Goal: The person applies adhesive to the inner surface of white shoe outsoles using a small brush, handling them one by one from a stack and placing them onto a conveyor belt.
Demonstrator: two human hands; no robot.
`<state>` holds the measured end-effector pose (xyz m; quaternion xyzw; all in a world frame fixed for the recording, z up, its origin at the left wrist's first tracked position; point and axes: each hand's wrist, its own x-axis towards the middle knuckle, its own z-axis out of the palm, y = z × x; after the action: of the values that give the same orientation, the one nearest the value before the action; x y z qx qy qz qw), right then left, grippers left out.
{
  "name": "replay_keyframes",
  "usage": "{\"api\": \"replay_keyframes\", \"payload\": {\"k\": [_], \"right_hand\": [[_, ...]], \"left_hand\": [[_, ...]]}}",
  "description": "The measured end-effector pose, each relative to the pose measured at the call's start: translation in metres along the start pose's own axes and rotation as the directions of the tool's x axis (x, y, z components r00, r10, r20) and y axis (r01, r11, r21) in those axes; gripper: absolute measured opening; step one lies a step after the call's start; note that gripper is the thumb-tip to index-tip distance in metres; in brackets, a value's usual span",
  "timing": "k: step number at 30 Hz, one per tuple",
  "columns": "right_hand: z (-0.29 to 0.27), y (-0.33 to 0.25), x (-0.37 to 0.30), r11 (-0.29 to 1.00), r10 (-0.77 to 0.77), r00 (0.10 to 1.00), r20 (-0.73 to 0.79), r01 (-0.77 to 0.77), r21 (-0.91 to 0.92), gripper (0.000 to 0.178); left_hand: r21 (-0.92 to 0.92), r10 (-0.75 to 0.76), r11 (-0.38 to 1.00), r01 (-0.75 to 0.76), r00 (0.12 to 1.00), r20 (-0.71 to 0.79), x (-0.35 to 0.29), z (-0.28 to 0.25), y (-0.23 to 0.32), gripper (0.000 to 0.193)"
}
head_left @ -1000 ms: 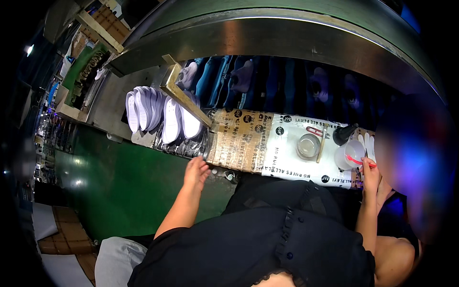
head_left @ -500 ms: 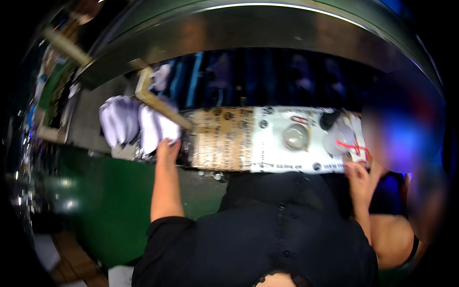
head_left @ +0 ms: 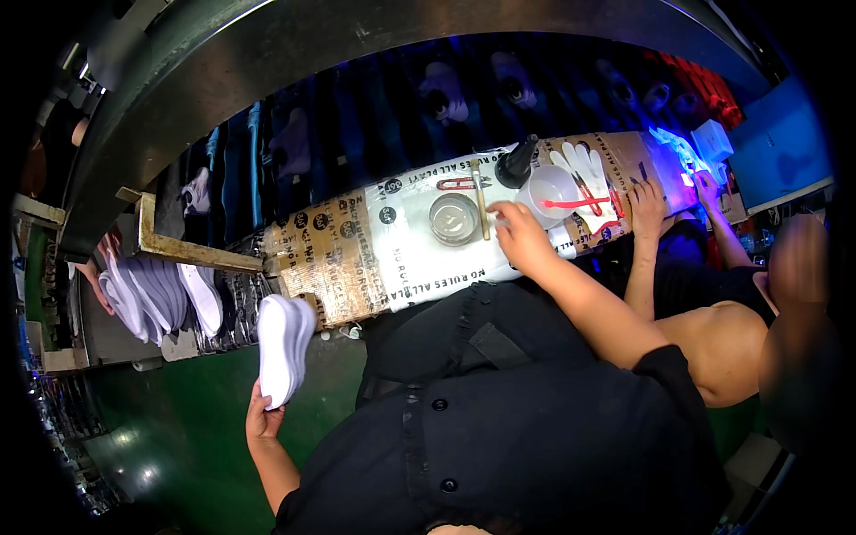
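Observation:
White shoe soles, seemingly two pressed together, are pinched upright in my left hand, over the floor in front of the bench. My right hand reaches over the bench with fingers partly extended, close beside a thin brush; no grip on it shows. Left of the brush stands a round glass bowl. Behind lie red-handled snips. A black bottle and a translucent tub with a red-handled tool across it stand right of the brush. Other soles stand at the bench's left end.
A metal bracket juts over the bench left. Behind runs a dark conveyor carrying shoe parts. White gloves lie to the right. A co-worker's hand rests on the bench there; another person's hand touches the left soles.
My left hand has lifted soles off the left stack and brought them toward my body. My right hand has moved from the bench's front edge to beside the brush. The view has turned rightward.

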<state>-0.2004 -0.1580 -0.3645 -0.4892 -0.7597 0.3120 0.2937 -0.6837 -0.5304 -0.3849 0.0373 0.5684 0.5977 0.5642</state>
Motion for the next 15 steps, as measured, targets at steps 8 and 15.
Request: {"api": "replay_keyframes", "payload": {"k": [8,15], "right_hand": [[0.038,0.014,0.036,0.959,0.183,0.982,0.051,-0.167,-0.229,0.034],[0.035,0.036,0.029,0.981,-0.051,0.997,-0.065,0.037,-0.192,0.031]], "left_hand": [[0.089,0.033,0.995,-0.043,0.993,0.116,0.057,0.120,-0.016,0.066],[0.420,-0.104,0.906,0.053,0.989,0.101,0.080,0.174,-0.011,0.057]]}}
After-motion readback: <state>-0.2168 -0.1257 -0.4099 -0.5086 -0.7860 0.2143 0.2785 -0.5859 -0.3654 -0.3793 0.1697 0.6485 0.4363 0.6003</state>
